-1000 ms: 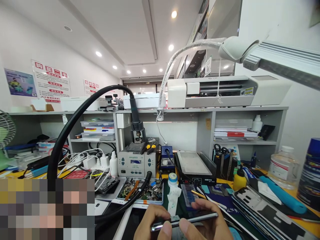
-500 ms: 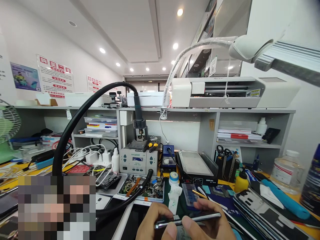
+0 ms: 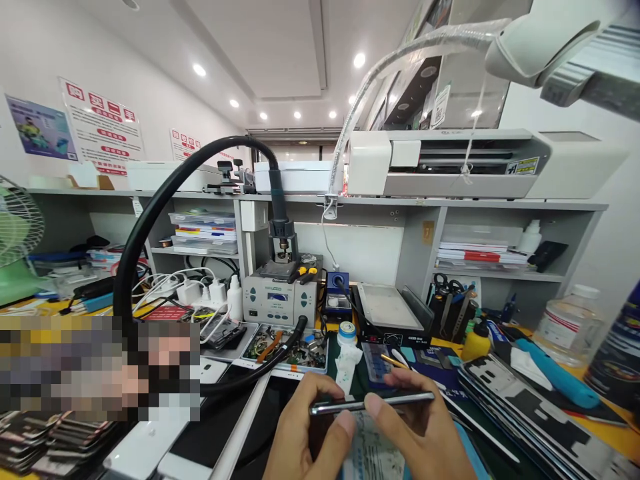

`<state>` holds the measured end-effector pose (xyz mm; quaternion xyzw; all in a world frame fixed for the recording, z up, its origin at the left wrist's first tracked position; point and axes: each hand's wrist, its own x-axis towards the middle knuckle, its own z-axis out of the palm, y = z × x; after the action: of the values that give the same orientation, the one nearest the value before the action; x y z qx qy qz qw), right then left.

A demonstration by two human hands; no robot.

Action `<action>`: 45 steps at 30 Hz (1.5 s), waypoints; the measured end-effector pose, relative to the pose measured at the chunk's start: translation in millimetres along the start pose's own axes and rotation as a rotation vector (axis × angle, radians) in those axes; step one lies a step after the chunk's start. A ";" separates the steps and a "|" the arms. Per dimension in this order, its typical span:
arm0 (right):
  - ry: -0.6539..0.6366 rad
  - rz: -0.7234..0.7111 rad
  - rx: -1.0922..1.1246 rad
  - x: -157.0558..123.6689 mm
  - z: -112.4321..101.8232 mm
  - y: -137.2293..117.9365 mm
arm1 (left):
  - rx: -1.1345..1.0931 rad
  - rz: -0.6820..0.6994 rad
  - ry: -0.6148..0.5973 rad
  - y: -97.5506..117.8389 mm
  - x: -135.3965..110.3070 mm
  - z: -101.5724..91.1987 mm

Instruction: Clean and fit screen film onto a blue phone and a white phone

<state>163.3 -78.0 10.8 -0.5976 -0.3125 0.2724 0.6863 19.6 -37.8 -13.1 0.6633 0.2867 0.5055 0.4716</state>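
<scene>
A thin smartphone (image 3: 373, 403), seen edge-on with a silver frame, is held level between both hands just above the bench. My left hand (image 3: 305, 433) grips its left end, thumb pressed on the near edge and fingers curled over the far edge. Its right half is pinched by my right hand (image 3: 425, 430), thumb at the near edge, index finger lying along the top. Under the hands lies a printed sheet (image 3: 373, 453) on a dark green mat (image 3: 360, 387).
Behind the hands stand a small blue-capped bottle (image 3: 346, 333), a parts tray (image 3: 290, 352), a hot-air station (image 3: 280, 300) with a thick black hose (image 3: 150, 220) and a heating plate (image 3: 387, 317). Phone frames (image 3: 525, 407) lie right; phones and screens (image 3: 150, 447) lie left.
The view has tilted down and shifted, so hands and phone sit higher in the frame. The grip on the phone stays the same.
</scene>
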 end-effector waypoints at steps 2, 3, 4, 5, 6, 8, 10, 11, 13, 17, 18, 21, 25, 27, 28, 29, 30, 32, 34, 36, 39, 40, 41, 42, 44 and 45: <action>-0.012 -0.002 0.010 -1.6 -0.3 -0.1 | 0.005 -0.033 -0.008 4.2 1.2 -2.0; -0.015 0.002 0.013 -2.3 -0.4 0.0 | 0.012 -0.049 -0.005 5.7 1.8 -2.7; -0.018 0.008 0.015 -2.9 -0.4 0.2 | 0.020 -0.066 0.001 7.0 2.3 -3.2; -0.023 0.014 0.016 -3.4 -0.4 0.4 | 0.027 -0.084 0.007 8.0 2.9 -3.3; -0.031 0.018 0.016 -3.9 -0.5 0.5 | 0.031 -0.100 0.014 9.1 3.3 -3.2; -0.045 0.027 0.007 -4.6 -0.6 0.4 | 0.018 -0.116 0.027 11.2 4.1 -2.4; -0.053 0.029 -0.006 -5.4 -0.8 -0.1 | -0.014 -0.109 0.032 13.0 4.6 -1.3; -0.057 0.024 -0.009 -5.8 -0.8 -0.5 | -0.029 -0.108 0.034 13.6 4.7 -1.0; -0.062 0.026 -0.019 -6.5 -1.0 -1.2 | -0.048 -0.123 0.034 13.8 4.7 -1.0; -0.056 0.040 -0.037 -6.6 -1.2 -2.2 | -0.032 -0.092 0.015 10.9 3.5 -5.5; -0.053 0.038 -0.039 -6.2 -1.3 -2.2 | -0.026 -0.074 -0.004 10.1 3.1 -7.2; -0.044 0.035 -0.052 -4.3 -1.2 -1.8 | -0.024 -0.057 -0.075 8.7 2.1 -11.5; -0.020 0.030 -0.081 -2.7 0.0 -1.8 | -0.010 0.021 -0.091 8.1 1.0 -12.6; -0.008 0.029 -0.087 -2.2 0.5 -2.0 | -0.009 0.068 -0.076 7.1 0.1 -11.3; -0.003 0.031 -0.090 -1.9 0.6 -2.0 | -0.011 0.077 -0.069 6.4 -0.3 -10.6; 0.001 0.033 -0.093 -1.6 0.4 -2.0 | -0.012 0.076 -0.065 5.6 -0.7 -9.8; 0.004 0.037 -0.096 -1.3 -0.1 -2.0 | -0.015 0.069 -0.064 4.8 -1.1 -9.2; 0.002 0.033 -0.097 -0.7 -1.8 -1.9 | -0.021 0.058 -0.061 3.8 -1.4 -8.4; -0.011 0.019 -0.088 -0.7 -4.0 -2.3 | -0.027 0.049 -0.062 3.8 -1.2 -8.2; -0.030 0.012 -0.068 -1.5 -6.3 -3.4 | -0.023 0.022 -0.068 4.7 -0.7 -8.2; -0.055 0.024 -0.047 -3.8 -8.3 -6.4 | -0.015 -0.048 -0.080 6.0 0.0 -7.5; -0.062 0.030 -0.048 -4.6 -8.5 -7.5 | -0.015 -0.064 -0.079 6.1 0.2 -7.1; -0.069 0.035 -0.052 -5.4 -8.3 -8.5 | -0.014 -0.070 -0.074 6.1 0.4 -6.6; -0.072 0.041 -0.056 -6.1 -7.8 -9.3 | -0.012 -0.071 -0.066 6.1 0.6 -6.2; -0.071 0.061 -0.056 -7.3 -6.2 -10.7 | 0.000 -0.071 -0.045 6.4 1.3 -5.6; -0.071 0.069 -0.054 -7.8 -5.1 -11.1 | 0.008 -0.075 -0.034 6.8 1.8 -5.5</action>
<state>162.1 -88.7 20.6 -0.6163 -0.3232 0.3082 0.6487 14.3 -37.1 -5.9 0.6624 0.3052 0.4749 0.4924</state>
